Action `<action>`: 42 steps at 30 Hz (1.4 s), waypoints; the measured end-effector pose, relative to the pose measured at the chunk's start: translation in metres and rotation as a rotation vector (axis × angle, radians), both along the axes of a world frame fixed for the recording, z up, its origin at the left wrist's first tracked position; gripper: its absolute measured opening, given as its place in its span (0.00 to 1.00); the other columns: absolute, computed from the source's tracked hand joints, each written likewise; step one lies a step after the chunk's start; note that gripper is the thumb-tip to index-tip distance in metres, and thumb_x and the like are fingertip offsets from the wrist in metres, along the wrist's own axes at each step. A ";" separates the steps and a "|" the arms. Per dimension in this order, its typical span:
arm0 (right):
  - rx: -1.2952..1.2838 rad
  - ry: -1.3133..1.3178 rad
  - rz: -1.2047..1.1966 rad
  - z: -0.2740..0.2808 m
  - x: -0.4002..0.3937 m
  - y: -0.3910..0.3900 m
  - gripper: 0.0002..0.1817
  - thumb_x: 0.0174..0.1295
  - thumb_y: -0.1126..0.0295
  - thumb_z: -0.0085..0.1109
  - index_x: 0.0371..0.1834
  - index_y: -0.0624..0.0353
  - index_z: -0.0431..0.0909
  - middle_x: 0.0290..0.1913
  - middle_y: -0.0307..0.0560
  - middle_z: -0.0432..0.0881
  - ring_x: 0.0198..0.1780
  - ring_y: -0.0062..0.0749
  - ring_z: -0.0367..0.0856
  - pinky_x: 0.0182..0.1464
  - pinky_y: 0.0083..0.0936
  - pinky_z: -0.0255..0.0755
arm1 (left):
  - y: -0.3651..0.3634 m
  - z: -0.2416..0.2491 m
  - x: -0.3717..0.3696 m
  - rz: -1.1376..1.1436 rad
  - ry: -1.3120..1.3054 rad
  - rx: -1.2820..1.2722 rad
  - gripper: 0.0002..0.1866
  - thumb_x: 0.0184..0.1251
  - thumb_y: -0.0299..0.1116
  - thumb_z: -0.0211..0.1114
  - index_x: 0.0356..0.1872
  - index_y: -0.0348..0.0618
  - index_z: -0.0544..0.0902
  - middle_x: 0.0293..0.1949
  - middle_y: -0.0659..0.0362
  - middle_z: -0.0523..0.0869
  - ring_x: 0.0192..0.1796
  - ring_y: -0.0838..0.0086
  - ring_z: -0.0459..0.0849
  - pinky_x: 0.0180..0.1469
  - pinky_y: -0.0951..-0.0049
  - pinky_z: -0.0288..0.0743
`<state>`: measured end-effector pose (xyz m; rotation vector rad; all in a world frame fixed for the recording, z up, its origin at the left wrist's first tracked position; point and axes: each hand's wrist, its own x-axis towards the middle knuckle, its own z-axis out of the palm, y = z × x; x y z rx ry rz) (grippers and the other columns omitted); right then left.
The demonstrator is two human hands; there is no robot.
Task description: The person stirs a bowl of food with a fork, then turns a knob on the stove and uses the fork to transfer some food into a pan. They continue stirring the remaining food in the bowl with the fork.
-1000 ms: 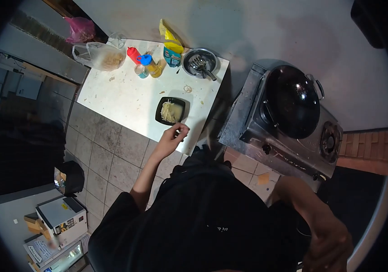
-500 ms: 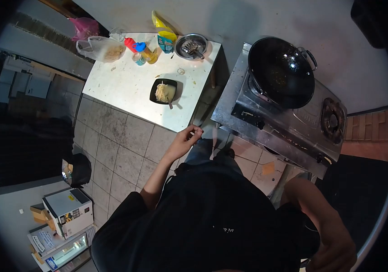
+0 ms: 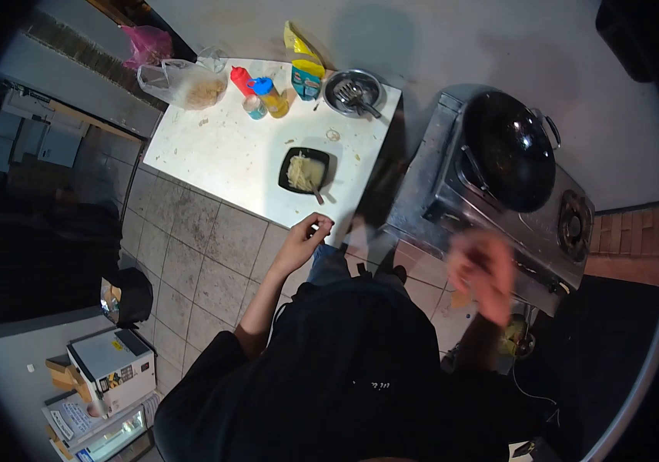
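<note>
My left hand hangs near the front edge of the white table, its fingers curled in toward the thumb, with nothing showing in them. Beyond it on the table is a black square bowl holding pale shredded food and cloudy liquid. A spoon handle leans over the bowl's near rim. My right hand is smeared by motion in front of the steel gas stove, so its fingers are unclear. On the stove, a black wok with loop handles sits beyond that hand.
A metal bowl with a slotted spatula, a yellow and teal pouch, a red bottle, a blue-capped bottle and a plastic bag stand along the table's back. The second burner is at the stove's right.
My right hand has come up from low at the right side to the stove's front. My left hand stays by the table edge. The view has shifted, with table and stove further right.
</note>
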<state>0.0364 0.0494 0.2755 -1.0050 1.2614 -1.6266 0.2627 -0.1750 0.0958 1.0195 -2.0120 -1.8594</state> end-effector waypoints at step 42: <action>0.385 0.176 -0.568 -0.333 0.112 -0.234 0.14 0.74 0.72 0.44 0.54 0.65 0.77 0.46 0.49 0.82 0.42 0.29 0.83 0.42 0.23 0.77 | -0.205 -0.232 0.003 0.032 0.032 0.176 0.23 0.79 0.46 0.46 0.54 0.31 0.65 0.35 0.51 0.79 0.27 0.72 0.81 0.26 0.72 0.79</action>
